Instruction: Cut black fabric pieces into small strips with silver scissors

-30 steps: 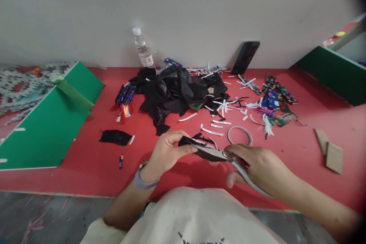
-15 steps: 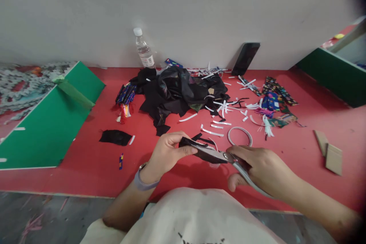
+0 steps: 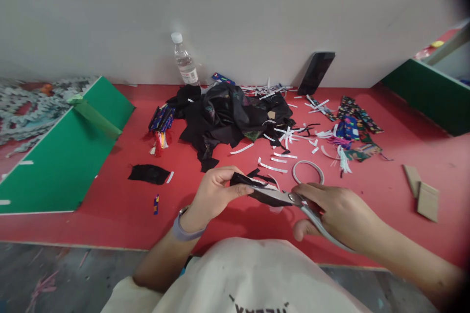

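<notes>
Two hands at work: left hand [image 3: 215, 193] pinches black cloth [image 3: 253, 188]; right hand [image 3: 336, 210] grips scissors [image 3: 290, 199], blades on cloth.

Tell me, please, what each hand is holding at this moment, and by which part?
The left hand pinches a small black fabric piece at its left end. The right hand grips metal scissors by the handles, blades at the fabric.
</notes>
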Motion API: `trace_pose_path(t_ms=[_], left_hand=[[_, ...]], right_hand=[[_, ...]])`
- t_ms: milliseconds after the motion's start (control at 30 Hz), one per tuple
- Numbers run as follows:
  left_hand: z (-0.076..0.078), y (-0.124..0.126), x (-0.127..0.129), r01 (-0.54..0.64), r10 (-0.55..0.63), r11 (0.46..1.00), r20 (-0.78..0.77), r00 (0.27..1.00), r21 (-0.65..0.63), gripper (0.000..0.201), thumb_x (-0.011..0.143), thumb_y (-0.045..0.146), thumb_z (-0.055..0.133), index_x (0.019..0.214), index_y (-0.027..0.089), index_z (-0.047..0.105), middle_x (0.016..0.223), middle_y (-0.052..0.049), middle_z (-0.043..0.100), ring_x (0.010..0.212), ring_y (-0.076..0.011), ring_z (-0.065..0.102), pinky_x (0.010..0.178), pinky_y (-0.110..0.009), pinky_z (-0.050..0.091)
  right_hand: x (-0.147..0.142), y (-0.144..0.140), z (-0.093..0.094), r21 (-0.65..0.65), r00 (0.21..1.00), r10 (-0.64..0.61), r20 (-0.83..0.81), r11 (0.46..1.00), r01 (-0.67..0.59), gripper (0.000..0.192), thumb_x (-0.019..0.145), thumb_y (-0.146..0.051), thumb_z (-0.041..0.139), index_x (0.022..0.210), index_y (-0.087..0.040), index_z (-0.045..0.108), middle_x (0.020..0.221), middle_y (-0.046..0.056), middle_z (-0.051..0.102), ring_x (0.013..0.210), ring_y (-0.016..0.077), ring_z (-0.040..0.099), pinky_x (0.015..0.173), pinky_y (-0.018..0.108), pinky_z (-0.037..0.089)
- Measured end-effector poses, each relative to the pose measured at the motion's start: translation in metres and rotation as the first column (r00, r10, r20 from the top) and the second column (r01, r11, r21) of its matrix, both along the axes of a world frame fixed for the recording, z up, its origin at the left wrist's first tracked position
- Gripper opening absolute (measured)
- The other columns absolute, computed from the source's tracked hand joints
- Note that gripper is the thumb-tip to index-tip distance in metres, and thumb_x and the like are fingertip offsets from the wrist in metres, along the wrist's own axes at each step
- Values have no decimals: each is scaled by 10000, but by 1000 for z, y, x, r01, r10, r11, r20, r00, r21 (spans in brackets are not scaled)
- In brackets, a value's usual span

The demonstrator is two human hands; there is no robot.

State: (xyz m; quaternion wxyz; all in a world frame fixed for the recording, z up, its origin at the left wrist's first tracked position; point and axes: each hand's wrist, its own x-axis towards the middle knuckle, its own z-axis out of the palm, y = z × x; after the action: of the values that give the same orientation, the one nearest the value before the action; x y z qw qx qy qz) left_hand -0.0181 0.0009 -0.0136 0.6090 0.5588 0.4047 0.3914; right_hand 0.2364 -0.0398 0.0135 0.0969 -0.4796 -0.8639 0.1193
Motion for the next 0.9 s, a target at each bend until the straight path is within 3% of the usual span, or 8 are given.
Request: trace_pose_path(t_ms=[367, 900], left_hand=[[4, 0, 0, -26, 26, 999, 8, 1000, -20, 108, 715, 261, 757, 695, 176, 694, 692, 8, 610, 671, -112, 513, 648, -238, 387], [1, 0, -4, -56, 56, 998, 4, 998, -20, 95, 730, 265, 746, 700, 190, 697, 687, 12, 607, 680, -114, 520, 659, -235, 401]], right_hand=[[7, -4, 3, 34, 999, -8, 50, 999, 6, 572, 765, -737, 490, 914, -193, 582, 638, 6, 603, 498, 163, 581, 452, 264, 397], [13, -6, 5, 92, 990, -21, 139, 996, 8, 652, 776, -793, 359, 899, -194, 584, 632, 4, 604, 480, 176, 584, 427, 271, 387]])
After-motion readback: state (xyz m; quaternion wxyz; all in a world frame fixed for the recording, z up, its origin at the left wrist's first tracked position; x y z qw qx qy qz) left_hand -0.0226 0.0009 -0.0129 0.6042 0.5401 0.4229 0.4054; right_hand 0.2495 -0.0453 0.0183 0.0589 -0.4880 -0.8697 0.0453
